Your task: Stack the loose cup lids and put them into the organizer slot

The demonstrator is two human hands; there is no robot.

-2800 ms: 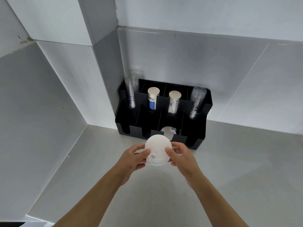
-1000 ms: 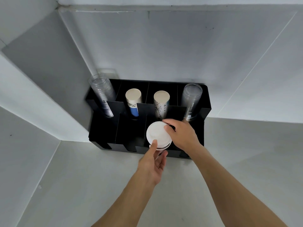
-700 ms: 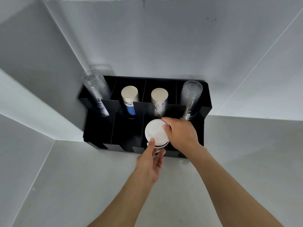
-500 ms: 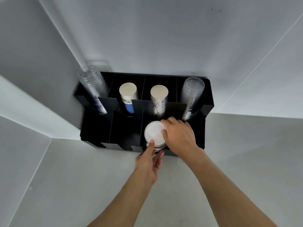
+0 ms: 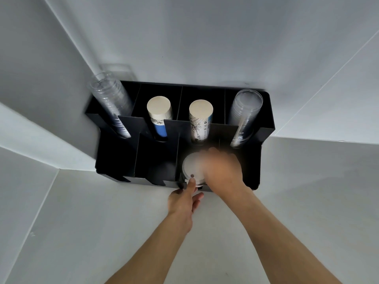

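On the counter (image 5: 102,222), nearest, the left hand (image 5: 182,199) is being held with one of its fingers (image 5: 191,182) steadying the white lid stack (image 5: 191,168) at its 6 o'clock edge. The right hand (image 5: 222,169), blurred, is being laid over the stack at 3 o'clock; its grip cannot be told. The stack is being seated in the organizer (image 5: 266,119) front slot, so insertion seems nearly finished. Cup stacks are standing behind, at 12 o'clock.

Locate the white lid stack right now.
Head view: the lids sit in the organizer's front row, third slot from the left, just below the right paper cup stack, between the left hand and right hand.
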